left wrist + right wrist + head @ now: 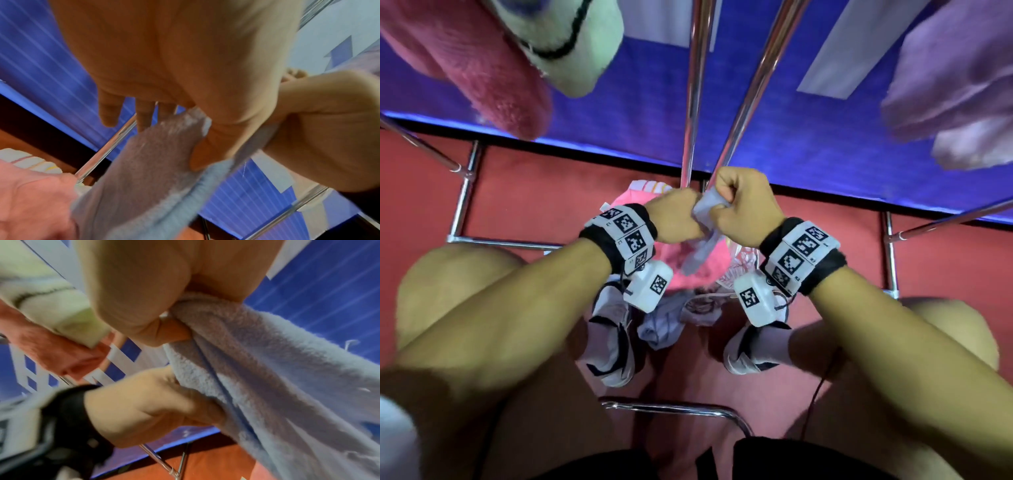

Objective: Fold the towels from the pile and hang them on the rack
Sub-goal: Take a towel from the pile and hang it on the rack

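A pale blue towel (710, 209) is bunched between my two hands just above the pile (688, 277) of pink and patterned towels on the floor. My left hand (685, 219) pinches one edge of it; in the left wrist view the thumb presses on the blue towel (144, 170). My right hand (727, 205) grips the top in a fist, and the blue towel (267, 369) hangs down from it in folds. The rack's chrome bars (695, 85) run up right behind the hands. The two hands touch each other.
A pink towel (482, 68) and a pale green one (571, 41) hang on the rack at upper left, a lilac towel (955, 85) at upper right. Rack legs (465, 192) stand on the red floor. My knees and shoes (613, 342) flank the pile.
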A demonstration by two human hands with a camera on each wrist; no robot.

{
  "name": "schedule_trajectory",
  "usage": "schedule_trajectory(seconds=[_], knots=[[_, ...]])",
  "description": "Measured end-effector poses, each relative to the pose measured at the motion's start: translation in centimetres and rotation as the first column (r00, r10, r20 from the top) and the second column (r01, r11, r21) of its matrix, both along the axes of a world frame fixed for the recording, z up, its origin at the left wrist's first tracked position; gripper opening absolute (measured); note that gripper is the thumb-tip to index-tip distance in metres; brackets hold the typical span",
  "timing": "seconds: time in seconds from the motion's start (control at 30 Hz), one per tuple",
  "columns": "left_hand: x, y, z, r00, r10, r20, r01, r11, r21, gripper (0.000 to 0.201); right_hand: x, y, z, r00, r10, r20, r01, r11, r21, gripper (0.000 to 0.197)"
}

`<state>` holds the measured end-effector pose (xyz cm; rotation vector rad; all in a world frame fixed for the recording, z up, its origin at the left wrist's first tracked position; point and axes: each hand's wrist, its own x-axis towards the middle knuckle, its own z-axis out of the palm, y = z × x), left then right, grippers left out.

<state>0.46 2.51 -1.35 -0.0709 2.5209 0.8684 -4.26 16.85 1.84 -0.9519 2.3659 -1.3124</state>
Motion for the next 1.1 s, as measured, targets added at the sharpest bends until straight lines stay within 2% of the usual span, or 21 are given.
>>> schedule_trajectory(seconds=[0.03, 0.13, 0.2, 0.27, 0.33, 0.43, 0.53, 0.63, 0.7, 0.77, 0.83, 0.9, 0.97, 1.03, 1.1], knots=[[-0.1, -0.2, 0.3, 0.998, 0.041, -0.04, -0.042, 0.999, -0.012, 0.023, 0.3, 0.6, 1.2, 1.0, -0.01, -0.007, 0.01, 1.0, -0.006, 0.028], [-0.1, -1.1, 1.9, 0.963, 0.196, -0.187, -0.165, 0.972, 0.167, 0.022, 0.9, 3.1, 1.9, 0.997, -0.074, 0.015, 0.075, 0.997, -0.003, 0.016], [-0.1, -1.6, 2.6, 0.942, 0.238, -0.235, -0.193, 0.961, 0.197, 0.023, 0.9, 4.8, 1.2, 0.985, -0.168, 0.043, 0.162, 0.981, 0.111, 0.025], [0.1, -1.3, 3.2, 0.937, 0.234, -0.259, -0.183, 0.961, 0.205, 0.025, 0.8, 5.5, 0.9, 0.986, -0.163, 0.045, 0.144, 0.946, 0.289, 0.038], [0.4, -0.5, 3.9, 0.939, 0.194, -0.283, -0.128, 0.964, 0.235, 0.027, 0.8, 5.6, 1.0, 0.997, -0.074, -0.001, 0.068, 0.912, 0.404, 0.041], [0.6, 1.2, 4.6, 0.954, 0.113, -0.279, -0.036, 0.963, 0.267, 0.027, 1.0, 5.0, 1.3, 0.999, -0.006, -0.04, 0.019, 0.944, 0.33, 0.043], [0.2, 2.1, 4.6, 0.97, 0.003, -0.242, 0.039, 0.985, 0.168, 0.037, 1.0, 4.5, 1.0, 0.999, -0.039, 0.037, 0.029, 0.967, 0.255, 0.038], [-0.3, 1.2, 4.3, 0.98, -0.075, -0.186, 0.08, 0.997, 0.022, 0.033, 0.0, 4.7, 0.5, 0.996, -0.047, -0.073, 0.07, 0.932, 0.356, 0.024], [-0.6, 0.1, 3.9, 0.981, -0.01, -0.194, 0.014, 1.0, 0.016, 0.021, -0.8, 5.2, 0.2, 0.991, -0.03, -0.133, 0.087, 0.888, 0.451, 0.024], [-0.8, -0.2, 3.5, 0.97, 0.105, -0.221, -0.074, 0.987, 0.141, 0.021, -1.4, 5.8, 0.3, 0.995, -0.013, -0.101, 0.067, 0.837, 0.544, 0.019], [-1.1, 0.4, 3.4, 0.951, 0.196, -0.241, -0.111, 0.939, 0.325, 0.025, -1.6, 6.1, 0.6, 0.997, 0.044, -0.057, 0.0, 0.794, 0.608, 0.005], [-1.2, 1.4, 3.5, 0.943, 0.223, -0.245, -0.103, 0.9, 0.423, 0.031, -1.2, 6.0, 1.0, 0.994, 0.103, -0.038, -0.061, 0.809, 0.585, 0.016], [-1.2, 2.3, 3.6, 0.954, 0.223, -0.202, -0.1, 0.869, 0.485, 0.027, -0.8, 5.4, 1.1, 0.993, 0.103, -0.06, -0.062, 0.877, 0.477, 0.017], [-1.0, 2.8, 3.7, 0.961, 0.246, -0.125, -0.13, 0.803, 0.581, 0.03, -0.3, 5.0, 1.1, 0.999, 0.04, -0.025, -0.03, 0.945, 0.327, 0.027], [-0.9, 3.0, 3.8, 0.951, 0.296, -0.094, -0.182, 0.778, 0.601, 0.03, -0.2, 4.7, 1.2, 0.996, -0.019, 0.085, 0.003, 0.983, 0.184, 0.022]])
